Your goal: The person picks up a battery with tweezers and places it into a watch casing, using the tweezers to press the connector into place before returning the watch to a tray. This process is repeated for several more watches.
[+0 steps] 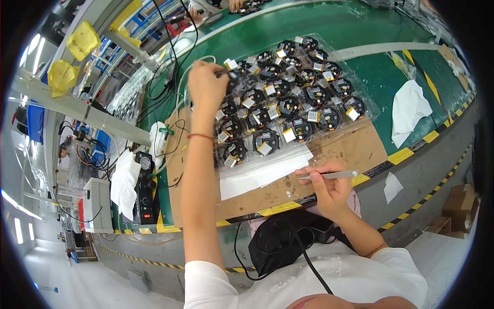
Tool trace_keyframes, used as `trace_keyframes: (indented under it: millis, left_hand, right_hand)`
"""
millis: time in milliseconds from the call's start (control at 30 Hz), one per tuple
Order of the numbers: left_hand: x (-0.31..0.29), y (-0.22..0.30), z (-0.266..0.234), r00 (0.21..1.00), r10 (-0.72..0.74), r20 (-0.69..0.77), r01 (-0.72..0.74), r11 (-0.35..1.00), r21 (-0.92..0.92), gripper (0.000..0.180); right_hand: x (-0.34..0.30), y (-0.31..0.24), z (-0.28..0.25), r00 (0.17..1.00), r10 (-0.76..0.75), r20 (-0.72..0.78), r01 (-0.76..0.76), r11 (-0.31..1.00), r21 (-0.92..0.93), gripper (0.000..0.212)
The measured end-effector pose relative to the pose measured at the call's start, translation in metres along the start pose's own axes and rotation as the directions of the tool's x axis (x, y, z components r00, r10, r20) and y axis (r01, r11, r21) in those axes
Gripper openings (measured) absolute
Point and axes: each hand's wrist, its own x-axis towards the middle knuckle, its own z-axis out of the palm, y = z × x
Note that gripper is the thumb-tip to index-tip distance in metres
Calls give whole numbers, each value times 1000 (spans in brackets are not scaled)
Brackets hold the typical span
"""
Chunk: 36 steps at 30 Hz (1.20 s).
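Note:
My left hand [208, 90] reaches over the far left corner of a clear plastic tray [370, 110]. Its thumb and fingers pinch the edge of a black round electronic module [232, 81], partly hidden by the hand. Rows of similar black round modules [288, 106] fill the tray, many with a small silver-and-white battery pack [313, 116] on wires. Near the front edge of the bench, my right hand [332, 193] grips metal tweezers [337, 175], lying roughly level and apart from the tray. A white paper sheet [242, 183] lies partly under the tray's near side.
Brown cardboard [368, 144] covers the green bench [370, 64] under the tray. At left stand a black control box [146, 198] with a gauge, tubing and cables. A white cloth [411, 110] lies at right. Yellow-black tape [401, 155] marks the bench edge. Another person's hand [235, 5] shows beyond.

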Motion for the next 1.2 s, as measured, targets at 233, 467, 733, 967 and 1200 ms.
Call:
trace_keyframes:
  millis: [233, 467, 733, 967, 1200]
  left_hand:
    - [-54, 35, -108, 794, -380, 475, 484, -78, -872, 31]
    - [-158, 59, -147, 740, 28, 672, 661, -219, -718, 25]
    - [-178, 118, -138, 845, 123, 521, 125, 901, -415, 29]
    - [-176, 116, -131, 828, 131, 545, 136, 896, -422, 30]
    - [-176, 115, -132, 846, 230, 480, -22, 917, -399, 30]
  right_hand:
    - [-1, 4, -16, 995, -1, 96, 21, 978, -207, 15]
    - [-3, 0, -15, 986, 22, 166, 2, 990, -140, 20]
    - [0, -3, -16, 964, 74, 254, -54, 995, -84, 18]
    - [8, -6, -12, 933, 99, 347, -63, 991, -115, 14]
    - [13, -10, -8, 918, 154, 365, -97, 981, -170, 11]
